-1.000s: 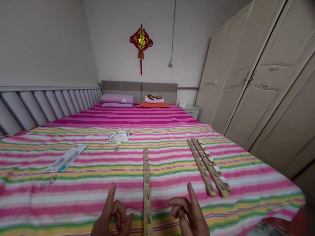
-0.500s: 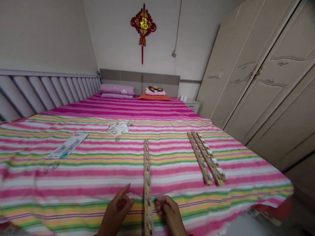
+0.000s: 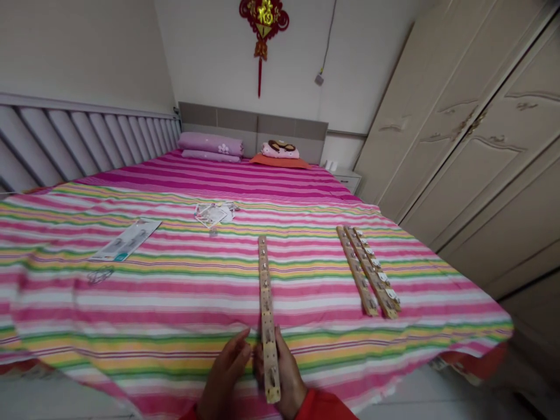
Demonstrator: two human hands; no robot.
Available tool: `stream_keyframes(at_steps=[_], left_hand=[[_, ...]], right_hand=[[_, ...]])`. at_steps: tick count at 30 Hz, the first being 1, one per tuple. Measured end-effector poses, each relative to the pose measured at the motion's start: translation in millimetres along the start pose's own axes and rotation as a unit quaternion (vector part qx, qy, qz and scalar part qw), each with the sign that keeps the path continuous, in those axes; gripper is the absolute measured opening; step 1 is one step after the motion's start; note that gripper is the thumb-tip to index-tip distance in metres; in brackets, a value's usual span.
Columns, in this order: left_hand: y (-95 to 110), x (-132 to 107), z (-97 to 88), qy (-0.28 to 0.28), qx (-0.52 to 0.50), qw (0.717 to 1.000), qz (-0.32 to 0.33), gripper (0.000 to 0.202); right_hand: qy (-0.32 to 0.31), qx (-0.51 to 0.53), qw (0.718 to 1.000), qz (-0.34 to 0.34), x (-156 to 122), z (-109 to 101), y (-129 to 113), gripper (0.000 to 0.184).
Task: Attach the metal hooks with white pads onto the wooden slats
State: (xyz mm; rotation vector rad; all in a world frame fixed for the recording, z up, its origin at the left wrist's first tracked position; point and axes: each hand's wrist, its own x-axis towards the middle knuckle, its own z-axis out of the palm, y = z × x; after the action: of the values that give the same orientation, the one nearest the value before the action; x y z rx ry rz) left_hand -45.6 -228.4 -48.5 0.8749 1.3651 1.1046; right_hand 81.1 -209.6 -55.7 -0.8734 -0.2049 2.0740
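A long, narrow wooden strip with a row of metal hooks or clips [image 3: 266,303] points away from me in the middle of the bed. My right hand [image 3: 286,373] is wrapped round its near part from the right, thumb along the edge and fingers passing underneath. The near end looks slightly raised. Just left of the strip is my left hand [image 3: 227,373], fingers loosely bent and apart, holding nothing I can see. Farther right, several similar strips [image 3: 366,274] lie side by side; the outermost carries white tags or cards.
A striped sheet [image 3: 175,315] covers the bed. On the left lie a flat package [image 3: 128,240] and a small wire bundle [image 3: 100,274]. White cards or packets [image 3: 215,214] are farther back. A wardrobe [image 3: 481,140] stands right; a padded rail [image 3: 83,143] runs along the left.
My right hand has closed round the strip's near part and the strip has shifted slightly. My left hand has come closer to it. The view has tilted down.
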Motion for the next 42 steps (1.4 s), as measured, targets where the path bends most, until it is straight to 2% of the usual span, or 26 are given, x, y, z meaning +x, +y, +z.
stream_keyframes(at_steps=[3,5,7,11,16,21,25,29,37,42], left_hand=[[-6.5,-3.5,9.4,0.016,0.018,0.995,0.092,0.068],[-2.3,-4.0,16.2,0.034,0.054,0.987,0.145,0.073],[9.5,-0.6,21.3,0.065,0.101,0.976,0.182,0.073],[39.4,18.1,22.6,0.143,0.151,0.952,0.226,0.056],[60.4,49.8,11.9,0.168,0.121,0.951,0.228,0.05],[77.8,79.0,-3.4,0.166,0.094,0.957,0.217,0.051],[91.5,97.5,-13.7,0.147,0.111,0.95,0.252,0.042],[103.0,108.2,-17.0,0.167,0.142,0.933,0.287,0.035],[118.2,131.0,-15.7,0.178,0.085,0.951,0.237,0.042],[120.6,147.3,-20.7,0.144,0.109,0.945,0.272,0.035]], right_hand=[[0.017,-0.006,0.999,-0.046,6.1,18.0,-3.8,0.058],[0.004,-0.039,0.998,-0.041,10.6,33.5,-8.6,0.062],[-0.013,-0.063,0.997,-0.049,16.6,49.0,-13.2,0.063],[-0.008,-0.056,0.985,-0.161,35.1,74.0,-19.6,0.051],[-0.015,-0.073,0.971,-0.229,60.4,96.4,-28.8,0.042],[-0.035,-0.12,0.956,-0.266,73.4,113.7,-32.0,0.044],[-0.052,-0.152,0.944,-0.287,76.5,126.8,-33.7,0.044],[-0.041,-0.176,0.939,-0.294,78.8,138.2,-40.1,0.044],[-0.071,-0.213,0.919,-0.324,90.9,140.9,-40.6,0.044],[-0.057,-0.211,0.916,-0.337,95.1,137.8,-44.3,0.044]])
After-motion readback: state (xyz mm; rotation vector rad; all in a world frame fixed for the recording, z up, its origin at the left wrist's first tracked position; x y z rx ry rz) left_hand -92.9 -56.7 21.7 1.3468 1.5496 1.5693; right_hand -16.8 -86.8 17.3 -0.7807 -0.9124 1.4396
